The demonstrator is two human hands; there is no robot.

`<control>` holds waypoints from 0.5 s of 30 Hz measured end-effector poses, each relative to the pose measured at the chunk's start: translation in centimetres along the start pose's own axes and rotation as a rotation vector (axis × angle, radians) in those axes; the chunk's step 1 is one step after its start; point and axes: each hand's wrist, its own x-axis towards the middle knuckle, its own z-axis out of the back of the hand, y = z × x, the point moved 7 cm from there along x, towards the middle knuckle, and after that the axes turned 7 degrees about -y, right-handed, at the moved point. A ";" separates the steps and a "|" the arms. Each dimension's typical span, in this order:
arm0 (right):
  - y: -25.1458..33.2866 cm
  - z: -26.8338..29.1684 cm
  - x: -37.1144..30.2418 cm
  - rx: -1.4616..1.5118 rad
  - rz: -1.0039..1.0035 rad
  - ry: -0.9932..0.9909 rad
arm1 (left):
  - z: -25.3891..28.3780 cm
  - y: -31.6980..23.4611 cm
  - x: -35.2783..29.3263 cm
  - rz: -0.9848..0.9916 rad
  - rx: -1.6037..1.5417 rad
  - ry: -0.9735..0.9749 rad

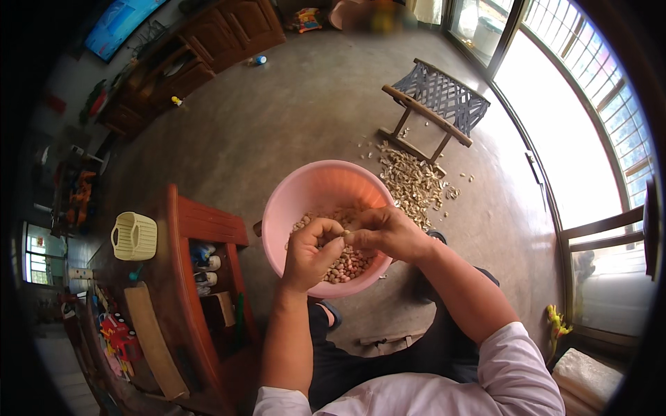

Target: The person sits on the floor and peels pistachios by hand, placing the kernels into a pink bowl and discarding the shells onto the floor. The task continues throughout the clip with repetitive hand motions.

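Note:
Over a pink basin (277, 201) my two hands meet, fingertips pinched together. Between them is a small tan peanut (346, 234), largely covered by the fingers. My left hand (306, 255) is closed at its left side, and my right hand (390, 233) grips it from the right. Below the hands, tan and reddish peanuts (341, 270) cover the bottom of the basin; part of them is hidden behind my hands. A heap of peanut shells (411, 182) lies on the floor just beyond the basin's right side.
A low wooden stool with a woven dark seat (444, 97) stands by the shells. At my left is a reddish wooden cabinet (208, 220) with a pale yellow basket (134, 236) and a red toy truck (121, 334) on top. Glass doors (548, 111) line the right.

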 end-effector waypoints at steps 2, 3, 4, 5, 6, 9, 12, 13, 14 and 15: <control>0.5 0.4 -0.2 -0.160 0.104 -0.020 | -0.6 0.6 0.0 -0.006 -0.010 0.033; 0.6 0.5 -0.1 -0.191 0.137 -0.049 | -0.4 0.8 0.1 -0.033 0.051 0.025; 0.9 0.4 -0.1 -0.224 0.179 -0.073 | -0.5 0.6 0.2 -0.055 0.034 0.021; 1.0 0.3 -0.3 -0.256 0.220 -0.098 | -0.5 1.1 0.2 -0.046 0.058 0.033; 1.3 0.0 -0.2 -0.283 0.272 -0.113 | -0.1 1.4 0.1 -0.041 0.092 0.035; 1.2 0.2 -0.3 -0.376 0.206 -0.144 | -0.6 1.5 0.1 0.088 0.027 0.044; 0.7 -0.2 -0.6 -0.310 0.137 -0.147 | -0.9 2.9 -0.6 0.265 0.014 0.018; 0.7 -0.3 -0.5 -0.339 0.146 -0.155 | -0.9 3.1 -0.6 0.266 -0.018 0.003; 0.8 -0.4 -0.4 -0.366 0.156 -0.163 | -0.9 3.1 -0.6 0.267 -0.049 -0.011; 0.8 -0.4 -0.5 -0.396 0.159 -0.174 | -1.1 2.8 -0.5 0.256 -0.075 -0.028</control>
